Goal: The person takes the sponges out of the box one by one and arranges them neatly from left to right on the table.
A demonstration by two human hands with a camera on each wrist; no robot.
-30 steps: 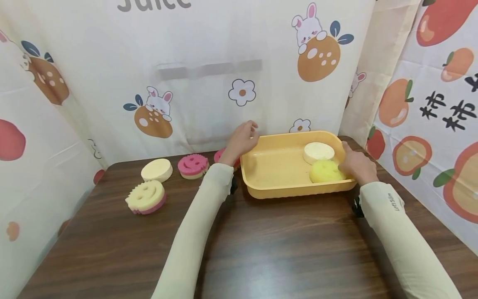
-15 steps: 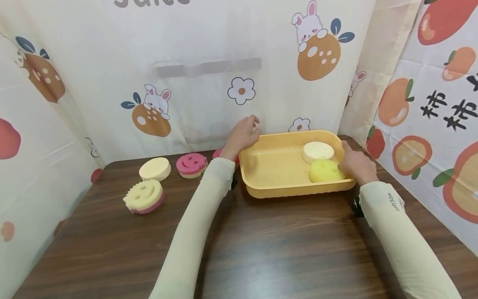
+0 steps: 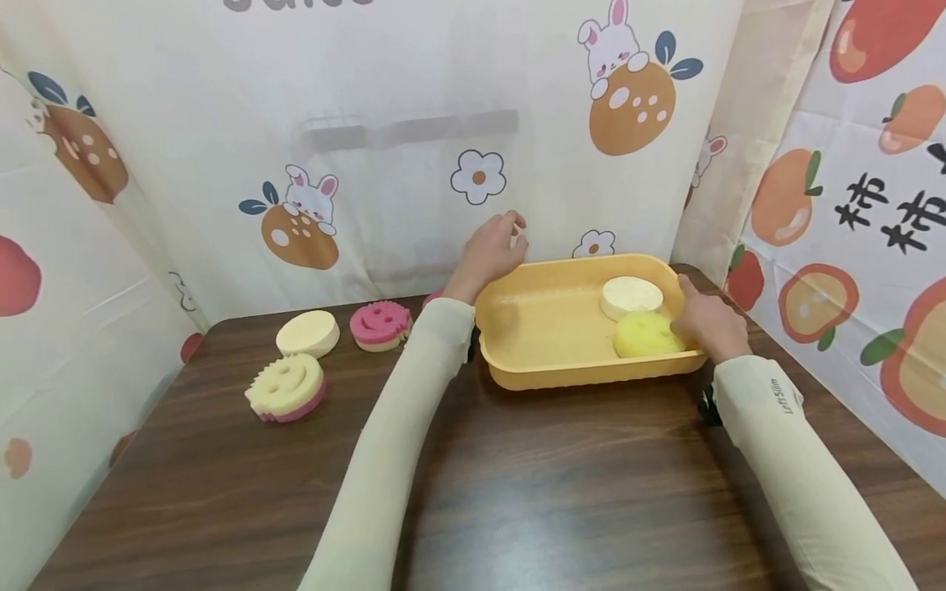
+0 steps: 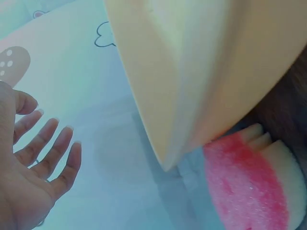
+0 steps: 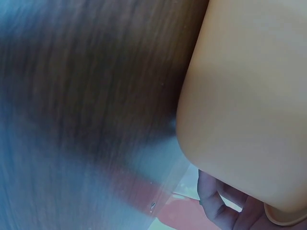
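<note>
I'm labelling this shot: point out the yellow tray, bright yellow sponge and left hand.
Yellow tray (image 3: 550, 328): head view, bare floor.
Bright yellow sponge (image 3: 645, 335): head view, upper face.
Left hand (image 3: 493, 253): head view, its back.

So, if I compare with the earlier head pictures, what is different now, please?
The left hand has moved slightly up and right in the head view, near the left end of the yellow tray. Nothing was visibly taken or let go. The right hand stays at the tray's right end; the yellow smiley sponge and pink-topped smiley sponge have not visibly moved.
</note>
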